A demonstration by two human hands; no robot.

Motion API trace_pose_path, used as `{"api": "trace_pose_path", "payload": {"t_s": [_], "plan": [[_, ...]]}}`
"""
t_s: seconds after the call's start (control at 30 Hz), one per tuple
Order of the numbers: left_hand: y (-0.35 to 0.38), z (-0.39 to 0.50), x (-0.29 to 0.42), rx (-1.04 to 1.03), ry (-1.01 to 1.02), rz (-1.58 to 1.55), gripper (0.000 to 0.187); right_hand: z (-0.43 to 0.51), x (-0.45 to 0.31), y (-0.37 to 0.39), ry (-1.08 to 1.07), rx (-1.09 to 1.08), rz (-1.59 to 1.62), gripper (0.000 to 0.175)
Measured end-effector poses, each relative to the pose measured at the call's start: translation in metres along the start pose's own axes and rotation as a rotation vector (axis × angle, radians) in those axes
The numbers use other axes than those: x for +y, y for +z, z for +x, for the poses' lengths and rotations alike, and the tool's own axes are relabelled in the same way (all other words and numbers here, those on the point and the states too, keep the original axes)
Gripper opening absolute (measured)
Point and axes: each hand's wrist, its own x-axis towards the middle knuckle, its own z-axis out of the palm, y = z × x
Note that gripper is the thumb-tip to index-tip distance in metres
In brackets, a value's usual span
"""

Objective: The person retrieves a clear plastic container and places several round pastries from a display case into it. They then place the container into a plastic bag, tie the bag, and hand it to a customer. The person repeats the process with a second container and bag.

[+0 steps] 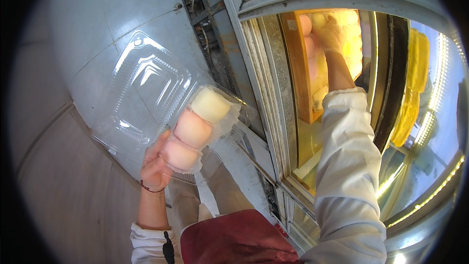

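Note:
A clear plastic clamshell box (150, 84) with its lid folded back rests in my left hand (157, 165), which grips it by its lower edge. Inside the box lie two pink buns (192, 128) and a pale cream bun (210, 105) in a row on thin paper. My right hand (329, 36) reaches through the opening of a lit display case, onto rounded buns in a wooden tray (303, 69). Pink ones (310, 46) line the tray's left side, and yellow-lit ones (351, 40) the right. Glare blurs my right fingers; whether they hold a bun is unclear.
The case's metal frame (263, 99) stands between my arms. A dark bar (390, 80) and bright light strips run along the case's far side, near a yellow cloth-like thing (412, 88). Below the box are the tiled floor (99, 55) and my legs.

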Motion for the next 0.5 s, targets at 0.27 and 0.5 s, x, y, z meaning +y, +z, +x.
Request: {"api": "trace_pose_path", "payload": {"t_s": [0.27, 0.5], "plan": [[0.0010, 0.0018, -0.0009, 0.015, 0.017, 0.014, 0.057, -0.0012, -0.0049, -0.0043, -0.059, 0.033, -0.078, 0.052], [-0.0016, 0.0026, -0.0001, 0.006, 0.008, 0.012, 0.059, -0.0023, -0.0076, -0.0081, -0.052, -0.081, 0.164, 0.050]]}}
